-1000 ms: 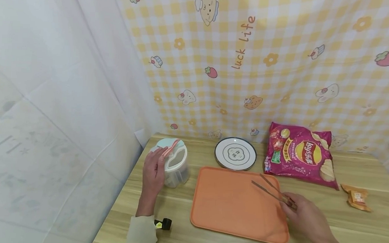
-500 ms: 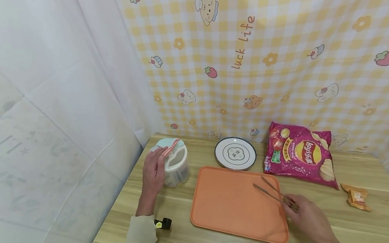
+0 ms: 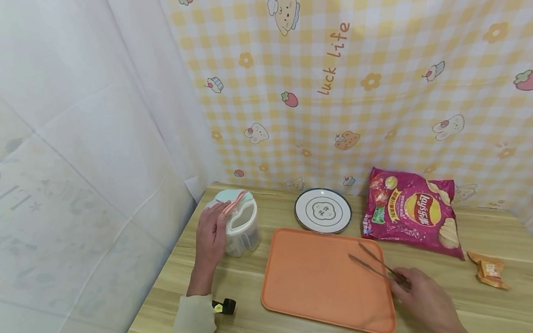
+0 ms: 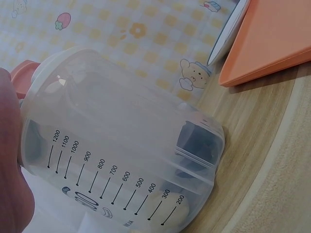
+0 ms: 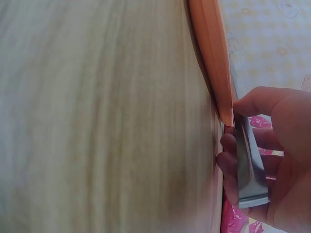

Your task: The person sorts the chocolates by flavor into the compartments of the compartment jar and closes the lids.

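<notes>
A clear food storage jar (image 4: 121,141) with measuring marks stands at the table's left. Its lid has a pale blue flap, a pink strip (image 3: 234,203) and a visible opening. My left hand (image 3: 211,233) grips the lid's left side, thumb near the pink strip. Through the jar's wall, a dark item (image 4: 198,141) and a pale rounded one (image 4: 167,208) show low down. My right hand (image 3: 425,294) holds metal tongs (image 5: 249,165) at their closed end. The tongs' arms are spread apart over the right part of the orange tray (image 3: 315,281), with nothing between their tips.
Behind the tray sits a white plate (image 3: 306,214) with a dark rim. A purple bag of chips (image 3: 406,210) leans at the back right, and a small orange packet (image 3: 489,270) lies beyond my right hand. Checked cloth (image 3: 330,115) hangs behind the table.
My right hand and the tongs have drifted slightly right and toward me. The left hand and the jar have stayed in place.
</notes>
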The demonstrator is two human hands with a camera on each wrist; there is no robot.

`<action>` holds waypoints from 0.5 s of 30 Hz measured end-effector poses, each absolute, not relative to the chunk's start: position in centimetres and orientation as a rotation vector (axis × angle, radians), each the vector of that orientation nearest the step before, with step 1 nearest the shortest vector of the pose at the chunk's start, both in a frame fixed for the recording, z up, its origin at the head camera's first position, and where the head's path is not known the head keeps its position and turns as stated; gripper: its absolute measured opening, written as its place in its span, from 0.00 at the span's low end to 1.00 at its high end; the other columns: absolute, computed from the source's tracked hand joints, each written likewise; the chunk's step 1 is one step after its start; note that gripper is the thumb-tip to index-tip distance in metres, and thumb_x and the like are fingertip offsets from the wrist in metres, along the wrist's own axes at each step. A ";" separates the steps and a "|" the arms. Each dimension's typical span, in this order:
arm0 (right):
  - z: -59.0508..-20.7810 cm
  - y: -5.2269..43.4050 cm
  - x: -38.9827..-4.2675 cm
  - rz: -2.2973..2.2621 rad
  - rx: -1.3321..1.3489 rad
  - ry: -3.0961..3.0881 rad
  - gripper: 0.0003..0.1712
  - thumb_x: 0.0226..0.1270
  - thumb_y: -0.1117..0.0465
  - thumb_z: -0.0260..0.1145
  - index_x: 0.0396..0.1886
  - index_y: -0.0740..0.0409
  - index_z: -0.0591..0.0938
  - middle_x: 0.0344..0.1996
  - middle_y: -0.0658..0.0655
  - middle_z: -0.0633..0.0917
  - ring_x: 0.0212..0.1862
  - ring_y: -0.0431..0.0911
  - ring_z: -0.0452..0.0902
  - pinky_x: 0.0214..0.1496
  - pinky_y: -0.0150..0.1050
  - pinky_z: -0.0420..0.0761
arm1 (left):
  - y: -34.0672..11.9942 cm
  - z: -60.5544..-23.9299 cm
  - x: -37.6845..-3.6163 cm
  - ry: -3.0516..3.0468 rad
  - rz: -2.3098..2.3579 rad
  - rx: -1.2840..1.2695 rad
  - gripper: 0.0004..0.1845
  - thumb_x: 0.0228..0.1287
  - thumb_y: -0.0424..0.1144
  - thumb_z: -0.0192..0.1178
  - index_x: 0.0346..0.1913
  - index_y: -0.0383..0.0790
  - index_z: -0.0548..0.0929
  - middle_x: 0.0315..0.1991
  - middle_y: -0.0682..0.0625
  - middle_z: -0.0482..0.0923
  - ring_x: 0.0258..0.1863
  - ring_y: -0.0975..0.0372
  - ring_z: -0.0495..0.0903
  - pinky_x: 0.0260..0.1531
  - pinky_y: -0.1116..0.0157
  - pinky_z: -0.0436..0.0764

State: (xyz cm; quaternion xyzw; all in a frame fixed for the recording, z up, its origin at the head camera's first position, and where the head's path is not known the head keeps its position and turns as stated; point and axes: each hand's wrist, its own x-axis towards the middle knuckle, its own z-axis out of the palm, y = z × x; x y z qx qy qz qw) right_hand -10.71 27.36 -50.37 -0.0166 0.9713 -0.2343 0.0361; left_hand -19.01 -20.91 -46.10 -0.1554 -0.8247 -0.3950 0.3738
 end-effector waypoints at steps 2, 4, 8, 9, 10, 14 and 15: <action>-50.4 27.4 -10.7 -0.709 -0.049 2.981 0.29 0.59 0.43 0.66 0.49 0.63 0.81 0.33 0.51 0.79 0.32 0.43 0.75 0.32 0.49 0.78 | -20.9 -46.1 -19.0 -2.113 -1.012 -0.396 0.17 0.71 0.38 0.47 0.55 0.38 0.80 0.53 0.49 0.79 0.58 0.52 0.72 0.63 0.48 0.55; -50.4 27.5 -10.7 -0.703 -0.052 2.985 0.29 0.59 0.43 0.66 0.49 0.62 0.81 0.33 0.51 0.80 0.32 0.43 0.75 0.32 0.49 0.78 | -20.9 -46.2 -19.0 -2.111 -1.011 -0.398 0.17 0.71 0.37 0.47 0.55 0.38 0.80 0.53 0.49 0.79 0.58 0.52 0.72 0.63 0.48 0.55; -50.6 27.6 -10.7 -0.705 -0.061 2.992 0.30 0.59 0.43 0.66 0.50 0.63 0.80 0.35 0.53 0.81 0.35 0.46 0.77 0.35 0.53 0.78 | -20.9 -46.2 -19.0 -2.110 -1.013 -0.399 0.17 0.71 0.37 0.47 0.55 0.38 0.80 0.53 0.49 0.79 0.57 0.51 0.72 0.63 0.48 0.55; -50.6 27.6 -10.7 -0.706 -0.062 2.995 0.30 0.59 0.43 0.66 0.50 0.63 0.80 0.36 0.54 0.81 0.36 0.47 0.77 0.36 0.53 0.78 | -20.9 -46.1 -19.0 -2.111 -1.015 -0.399 0.17 0.71 0.37 0.47 0.55 0.38 0.80 0.53 0.49 0.79 0.58 0.52 0.72 0.63 0.47 0.55; -50.6 27.6 -10.7 -0.710 -0.063 2.992 0.31 0.59 0.42 0.65 0.51 0.63 0.80 0.37 0.54 0.81 0.37 0.48 0.78 0.37 0.55 0.78 | -20.9 -46.1 -19.0 -2.112 -1.016 -0.398 0.17 0.71 0.37 0.47 0.55 0.38 0.80 0.53 0.49 0.79 0.58 0.52 0.72 0.63 0.47 0.55; -50.6 27.6 -10.8 -0.710 -0.058 2.981 0.32 0.59 0.42 0.65 0.52 0.64 0.79 0.38 0.56 0.81 0.38 0.49 0.78 0.39 0.56 0.77 | -20.9 -46.0 -18.9 -2.117 -1.022 -0.398 0.17 0.71 0.38 0.46 0.56 0.39 0.80 0.54 0.50 0.78 0.58 0.53 0.72 0.63 0.47 0.55; -50.6 27.6 -10.8 -0.710 -0.055 2.978 0.32 0.59 0.42 0.65 0.52 0.64 0.79 0.38 0.56 0.81 0.38 0.49 0.78 0.39 0.56 0.77 | -20.9 -46.0 -18.9 -2.117 -1.021 -0.397 0.17 0.71 0.37 0.47 0.56 0.39 0.80 0.54 0.50 0.79 0.58 0.53 0.72 0.63 0.46 0.55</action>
